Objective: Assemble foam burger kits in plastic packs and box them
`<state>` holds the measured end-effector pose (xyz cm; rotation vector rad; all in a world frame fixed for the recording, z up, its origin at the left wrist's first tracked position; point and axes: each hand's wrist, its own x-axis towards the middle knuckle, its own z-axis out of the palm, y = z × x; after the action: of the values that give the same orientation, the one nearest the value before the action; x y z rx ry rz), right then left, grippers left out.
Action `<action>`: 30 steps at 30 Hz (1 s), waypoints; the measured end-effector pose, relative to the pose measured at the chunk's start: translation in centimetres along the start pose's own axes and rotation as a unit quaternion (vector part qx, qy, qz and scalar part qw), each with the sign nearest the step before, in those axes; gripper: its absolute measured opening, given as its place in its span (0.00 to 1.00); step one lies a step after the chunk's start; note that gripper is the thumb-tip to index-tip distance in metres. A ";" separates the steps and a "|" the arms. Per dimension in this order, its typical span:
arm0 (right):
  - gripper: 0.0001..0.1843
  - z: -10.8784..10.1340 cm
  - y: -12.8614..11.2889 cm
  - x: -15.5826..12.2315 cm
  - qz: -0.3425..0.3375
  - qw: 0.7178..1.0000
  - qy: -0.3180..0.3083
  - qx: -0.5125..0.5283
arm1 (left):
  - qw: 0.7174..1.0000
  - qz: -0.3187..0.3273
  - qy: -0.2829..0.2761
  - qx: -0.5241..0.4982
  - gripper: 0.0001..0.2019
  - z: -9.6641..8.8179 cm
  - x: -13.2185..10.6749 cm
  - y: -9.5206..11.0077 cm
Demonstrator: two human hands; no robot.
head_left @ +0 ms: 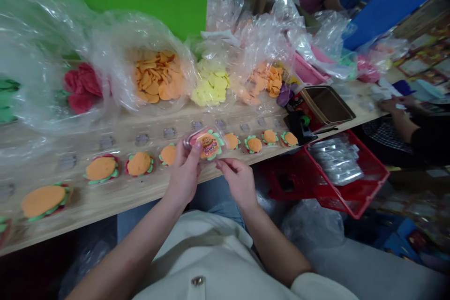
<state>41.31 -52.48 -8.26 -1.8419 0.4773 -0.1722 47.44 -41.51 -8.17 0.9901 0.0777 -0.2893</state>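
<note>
1. The left hand (182, 174) has a firm grip on a small clear plastic case (207, 145), which holds a foam burger with a printed label. The case is tilted and held just above the table's front edge, near the middle.
2. The right hand (238, 183) is close beside the case, with its thumb and forefinger pinched together just below the case's lower edge. I cannot tell whether that grip holds anything.
3. Foam burgers (138, 164) sit in a row along the front of the wooden table (105, 200), with small grey packets (142, 139) in a row behind them.
4. Clear bags of orange (158, 77), yellow (211, 85) and red (82, 87) foam pieces line the back edge.
5. Off the right edge, a red basket (346, 173) holds silver packets (336, 159). A co-worker's hand (393, 105) rests on the far right of the table.
</note>
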 end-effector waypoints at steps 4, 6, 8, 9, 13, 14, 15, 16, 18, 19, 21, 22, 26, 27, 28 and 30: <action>0.11 1.2 -0.1 1.1 0.056 0.993 -0.029 0.101 | 0.999 0.027 -0.016 0.038 0.15 -0.4 -0.4 0.7; 0.09 1.7 -0.1 1.3 0.049 0.988 -0.043 0.142 | 0.997 0.046 -0.005 0.061 0.15 -0.9 -0.5 1.3; 0.08 2.3 -0.2 1.3 0.054 0.976 -0.077 0.195 | 0.996 0.046 0.006 0.074 0.14 -1.5 -0.6 2.0; 0.08 2.8 -0.2 1.2 0.061 0.969 -0.100 0.218 | 0.996 0.038 0.008 0.074 0.14 -1.9 -0.6 2.3; 0.08 5.6 -0.7 0.7 0.028 0.961 -0.210 0.179 | 0.999 -0.013 0.039 0.027 0.15 -3.6 -0.3 3.2; 0.08 6.4 -0.9 0.4 -0.002 0.959 -0.245 0.142 | 0.998 -0.028 0.058 0.001 0.16 -4.2 -0.2 3.3; 0.08 7.2 -1.1 0.2 -0.032 0.952 -0.285 0.105 | 0.996 -0.042 0.078 -0.027 0.17 -4.8 -0.1 3.6; 0.10 7.9 -1.3 -0.1 -0.057 0.942 -0.322 0.072 | 0.993 -0.048 0.097 -0.053 0.18 -5.6 -0.1 4.0; 0.13 9.0 -1.4 -0.6 -0.089 0.924 -0.371 0.017 | 0.988 -0.033 0.120 -0.088 0.19 -7.9 -0.2 5.2; 0.12 9.3 -1.3 -0.8 -0.096 0.919 -0.382 -0.010 | 0.988 -0.017 0.123 -0.096 0.19 -9.5 -0.3 6.1; 0.10 9.5 -0.8 -0.9 -0.101 0.915 -0.386 -0.058 | 0.987 0.022 0.132 -0.086 0.20 -13.8 -0.8 8.7; 0.11 9.5 -0.3 -0.8 -0.095 0.916 -0.383 -0.071 | 0.983 0.046 0.165 -0.059 0.20 -16.6 -1.0 10.3; 0.16 10.3 1.9 0.5 -0.014 0.920 -0.385 -0.070 | 0.895 0.133 0.415 0.091 0.12 -29.0 -2.4 18.2; 0.17 10.7 2.2 0.7 0.000 0.921 -0.385 -0.067 | 0.881 0.135 0.441 0.107 0.10 -31.8 -2.6 20.1; 0.17 11.1 2.4 0.7 0.008 0.920 -0.386 -0.064 | 0.872 0.131 0.456 0.120 0.09 -34.3 -2.7 21.6; 0.17 11.8 2.4 0.2 0.012 0.918 -0.392 -0.063 | 0.865 0.125 0.465 0.141 0.09 -38.1 -2.4 23.8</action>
<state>45.10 -42.82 -14.29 -1.8503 -0.0585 0.6138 54.23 2.98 -9.33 1.3466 0.8023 0.4571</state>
